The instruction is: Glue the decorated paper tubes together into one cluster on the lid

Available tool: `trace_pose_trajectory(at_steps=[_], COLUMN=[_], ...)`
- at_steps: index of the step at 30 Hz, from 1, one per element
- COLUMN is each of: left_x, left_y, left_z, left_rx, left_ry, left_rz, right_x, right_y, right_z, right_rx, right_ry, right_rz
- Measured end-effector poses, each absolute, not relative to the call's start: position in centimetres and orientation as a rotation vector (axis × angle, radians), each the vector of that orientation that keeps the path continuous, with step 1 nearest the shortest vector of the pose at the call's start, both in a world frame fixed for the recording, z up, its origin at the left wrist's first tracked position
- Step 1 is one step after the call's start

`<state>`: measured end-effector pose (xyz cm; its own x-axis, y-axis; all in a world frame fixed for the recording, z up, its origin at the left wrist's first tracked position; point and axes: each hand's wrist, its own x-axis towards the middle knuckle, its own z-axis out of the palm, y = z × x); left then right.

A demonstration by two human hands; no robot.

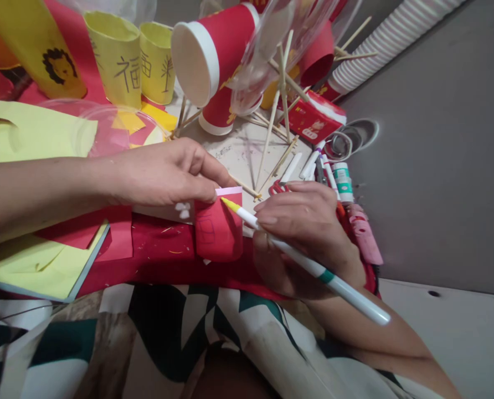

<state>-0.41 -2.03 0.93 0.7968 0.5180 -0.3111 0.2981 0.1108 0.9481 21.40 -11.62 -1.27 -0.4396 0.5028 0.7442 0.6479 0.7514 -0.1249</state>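
The fingers (207,169) of the left hand (164,174) are pinched on the top edge of a red card (217,233), which is held upright at the near edge of the tabletop (238,152). The fingers (288,213) of the right hand (305,238) are wrapped around a pen (313,269), and its yellow tip is laid against the card's upper right corner. Behind them, yellow sheets (35,133), red cups (217,55), yellow rolls (118,55), sticks (272,122) and markers (340,180) are crowded on the tabletop.
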Motion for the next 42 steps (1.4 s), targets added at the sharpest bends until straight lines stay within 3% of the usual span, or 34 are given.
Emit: trace_pose_trajectory(at_steps=[42], left_x=[-0.3], left_y=[-2.2], left_z=[1.4], left_rx=[1.484], left_ry=[0.654], left_rz=[0.162], right_x=[21.3], right_y=[-12.1], right_z=[-1.4], right_rx=[-0.840], right_ry=[-2.079], right_rz=[-0.149])
